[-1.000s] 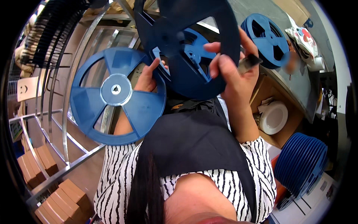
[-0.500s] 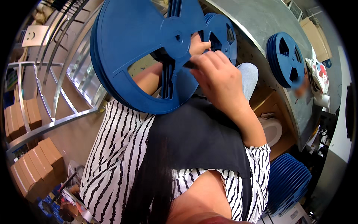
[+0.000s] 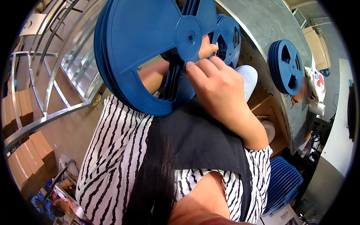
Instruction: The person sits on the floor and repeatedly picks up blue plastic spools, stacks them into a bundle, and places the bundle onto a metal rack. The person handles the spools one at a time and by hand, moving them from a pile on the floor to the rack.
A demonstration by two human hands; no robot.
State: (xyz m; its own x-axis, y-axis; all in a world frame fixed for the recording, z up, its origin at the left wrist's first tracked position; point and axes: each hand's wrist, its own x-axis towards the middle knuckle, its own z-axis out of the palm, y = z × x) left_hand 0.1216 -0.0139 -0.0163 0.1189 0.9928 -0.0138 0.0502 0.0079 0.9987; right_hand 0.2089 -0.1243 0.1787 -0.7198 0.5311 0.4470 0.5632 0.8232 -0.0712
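Large blue reels (image 3: 146,33) stand side by side over my lap, with wide cut-outs in their discs. My left forearm runs behind the front disc and shows through its lower cut-out. Past the disc's right edge, my left hand (image 3: 207,48) has its fingers closed together; anything in them is hidden. Just nearer, my right hand (image 3: 221,82) is closed in a pinch, fingertips beside the front disc's hub. What those fingers hold is too small to make out. Smaller-looking blue reels (image 3: 229,41) stand beyond my left hand, by the table edge.
A grey metal table (image 3: 255,18) on the right bears a stack of blue reels (image 3: 287,67) and a white bag (image 3: 315,84). More blue reels (image 3: 283,183) stand at the lower right. Left are a metal frame (image 3: 71,107) and cardboard boxes (image 3: 32,155).
My right hand's fingertips have moved slightly left and down, closer against the front disc by its hub. The dark bit at those fingers is now mostly hidden. The view has shifted slightly.
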